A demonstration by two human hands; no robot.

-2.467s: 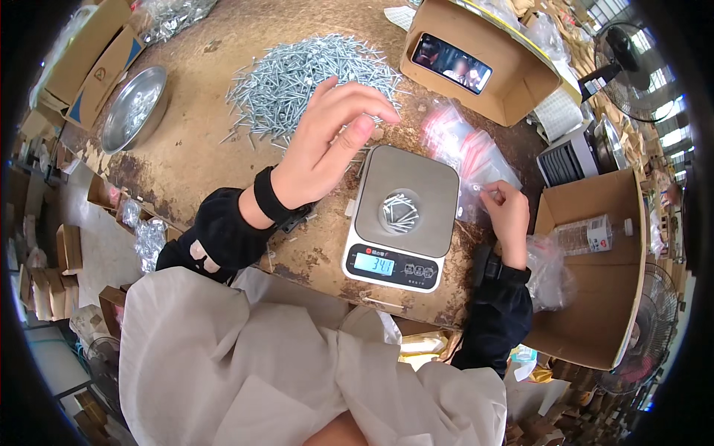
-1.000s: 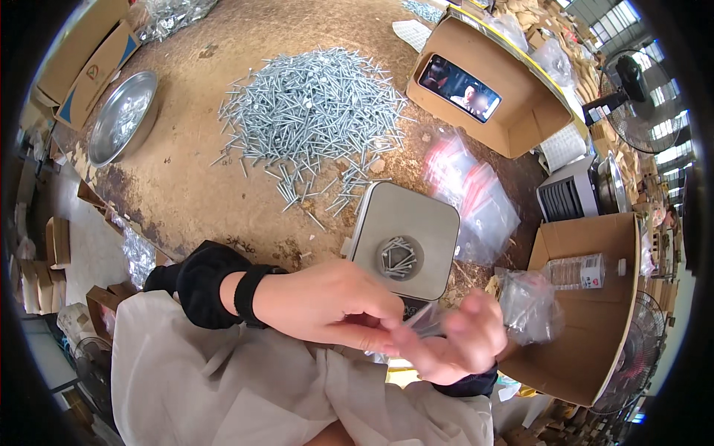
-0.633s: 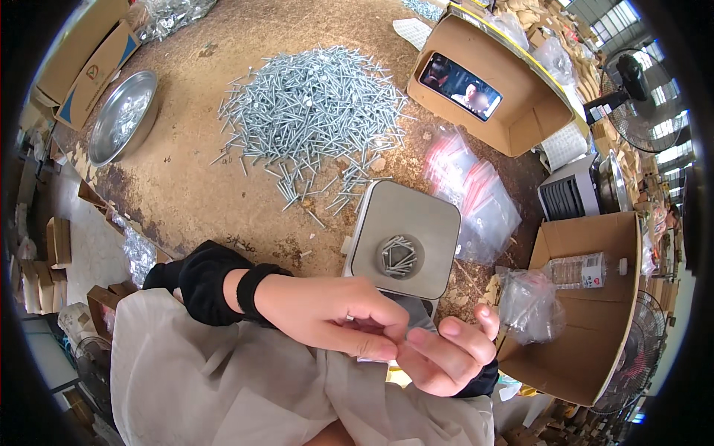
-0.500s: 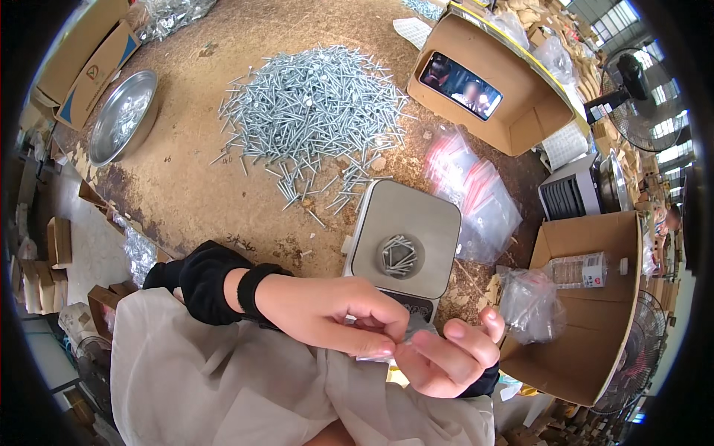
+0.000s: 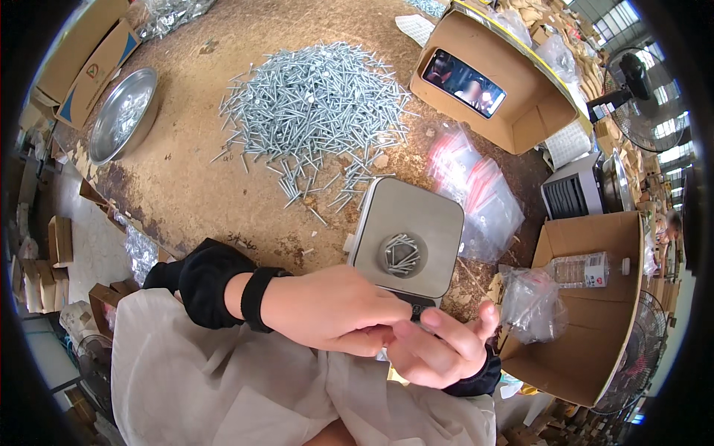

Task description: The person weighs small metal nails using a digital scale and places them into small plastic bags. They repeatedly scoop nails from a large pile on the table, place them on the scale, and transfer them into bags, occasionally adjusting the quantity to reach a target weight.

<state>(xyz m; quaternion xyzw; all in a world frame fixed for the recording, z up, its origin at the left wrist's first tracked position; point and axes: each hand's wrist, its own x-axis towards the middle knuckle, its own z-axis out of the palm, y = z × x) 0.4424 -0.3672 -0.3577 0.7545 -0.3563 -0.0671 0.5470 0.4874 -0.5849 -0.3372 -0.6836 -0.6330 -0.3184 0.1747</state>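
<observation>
My left hand (image 5: 335, 308), coming in from the left, is closed with its fingers curled in a pinch. My right hand (image 5: 442, 353) meets it, thumb and forefinger together and the other fingers raised. Pinched between them is a small clear plastic bag (image 5: 383, 354), mostly hidden by the fingers. Just beyond my hands stands a digital scale (image 5: 416, 197) with a steel top. On it sits a small round metal cup (image 5: 404, 255) holding several screws (image 5: 401, 251). A big heap of silver screws (image 5: 312, 104) lies on the worn table (image 5: 201, 193) farther off.
Flat zip bags with red stripes (image 5: 476, 182) lie right of the scale. A cardboard box (image 5: 587, 320) at the right holds a plastic bottle (image 5: 580, 270) and crumpled bags. Behind, a phone (image 5: 462, 83) leans in another box. A metal bowl (image 5: 125, 115) stands at the left.
My left hand has rolled over slightly and its fingers have closed more against my right fingertips. Less of the plastic bag shows between them. The screws stay put.
</observation>
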